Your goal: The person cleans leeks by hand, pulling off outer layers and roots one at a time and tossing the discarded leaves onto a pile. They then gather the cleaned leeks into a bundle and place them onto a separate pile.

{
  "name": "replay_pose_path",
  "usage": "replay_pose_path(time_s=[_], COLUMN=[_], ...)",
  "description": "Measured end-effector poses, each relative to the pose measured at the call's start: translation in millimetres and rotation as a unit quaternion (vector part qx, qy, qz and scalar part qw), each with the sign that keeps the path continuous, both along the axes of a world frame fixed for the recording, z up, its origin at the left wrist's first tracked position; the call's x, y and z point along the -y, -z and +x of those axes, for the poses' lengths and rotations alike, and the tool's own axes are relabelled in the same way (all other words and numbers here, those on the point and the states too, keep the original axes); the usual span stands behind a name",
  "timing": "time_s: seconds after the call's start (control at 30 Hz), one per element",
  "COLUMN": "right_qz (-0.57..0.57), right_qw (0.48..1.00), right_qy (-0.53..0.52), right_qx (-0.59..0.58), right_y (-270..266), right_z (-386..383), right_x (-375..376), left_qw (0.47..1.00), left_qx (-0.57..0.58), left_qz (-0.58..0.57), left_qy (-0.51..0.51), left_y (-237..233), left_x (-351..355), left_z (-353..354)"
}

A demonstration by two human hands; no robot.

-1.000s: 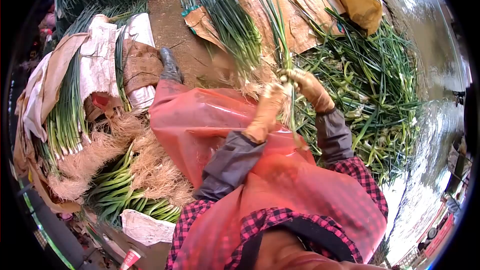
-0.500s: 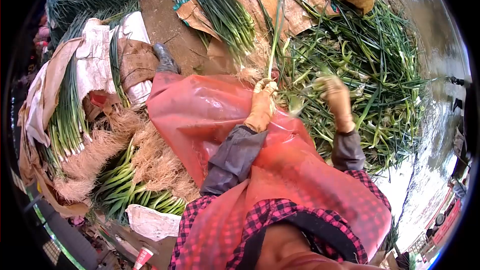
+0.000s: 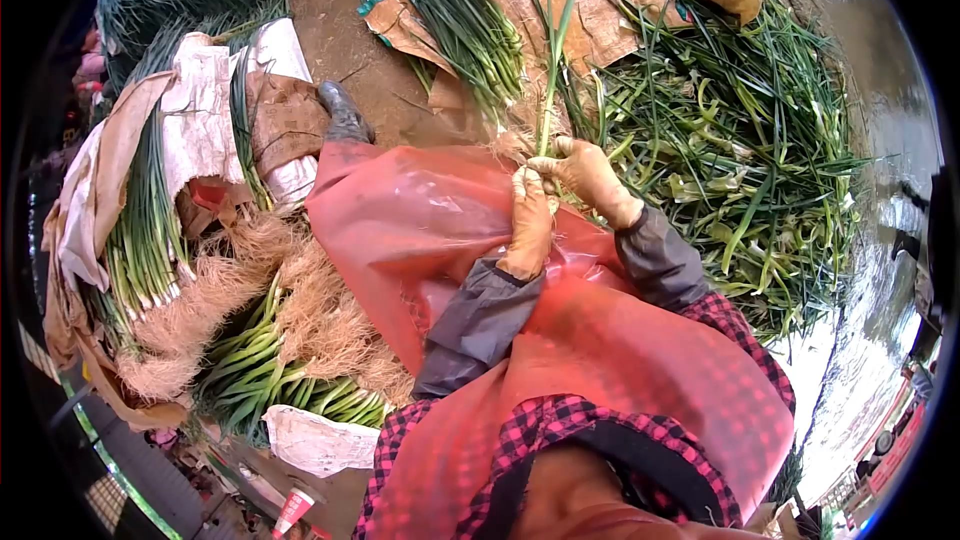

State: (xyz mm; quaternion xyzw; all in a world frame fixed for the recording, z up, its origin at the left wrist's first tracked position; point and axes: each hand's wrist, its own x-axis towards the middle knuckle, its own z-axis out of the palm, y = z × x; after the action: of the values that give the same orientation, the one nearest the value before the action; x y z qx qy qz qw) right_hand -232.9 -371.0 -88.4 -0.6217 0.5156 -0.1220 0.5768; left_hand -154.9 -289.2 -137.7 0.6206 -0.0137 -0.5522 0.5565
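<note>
My left hand [image 3: 530, 223], in a tan glove, is closed round a green onion [image 3: 553, 70] whose leaves point up and away from me. My right hand [image 3: 592, 180], gloved alike, has come against it, thumb and fingers pinched on the same stalk just above the left hand. The root end is mostly hidden by the gloves. Both hands are above my red plastic apron [image 3: 430, 202]. Just beyond them a bundle of green onions [image 3: 465, 30] lies with its roots towards me. A heap of stripped leaves [image 3: 740, 160] is beside my right hand.
On the left, rooty green onions [image 3: 145, 230] lie wrapped in paper sacks [image 3: 200, 110], with another bunch [image 3: 285, 380] nearer me. Flattened sacking [image 3: 560, 0] covers the ground ahead. My boot [image 3: 343, 112] is at left. Wet ground [image 3: 880, 70] runs along the right; a paper cup [image 3: 293, 512] is low left.
My right hand has moved left from over the leaf heap to the green onion and pinched it. My left hand keeps its hold. The view has shifted slightly.
</note>
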Motion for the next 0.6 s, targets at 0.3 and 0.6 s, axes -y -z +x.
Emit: replay_pose_path(time_s=[0.3,0.6], right_qz=[-0.044,-0.427], right_qw=[0.998,0.850], right_qy=[0.034,0.130], right_qx=[0.040,-0.280], right_y=[-41.7,-18.2], right_z=[-46.6,-117.2], right_x=[-10.8,55.6], left_qw=[0.924,0.866], left_qx=[-0.338,-0.388], left_qz=[-0.135,-0.314], left_qy=[0.117,0.016], left_y=[-30.2,-114.9], left_x=[10.0,-5.3], left_z=[9.4,126.2])
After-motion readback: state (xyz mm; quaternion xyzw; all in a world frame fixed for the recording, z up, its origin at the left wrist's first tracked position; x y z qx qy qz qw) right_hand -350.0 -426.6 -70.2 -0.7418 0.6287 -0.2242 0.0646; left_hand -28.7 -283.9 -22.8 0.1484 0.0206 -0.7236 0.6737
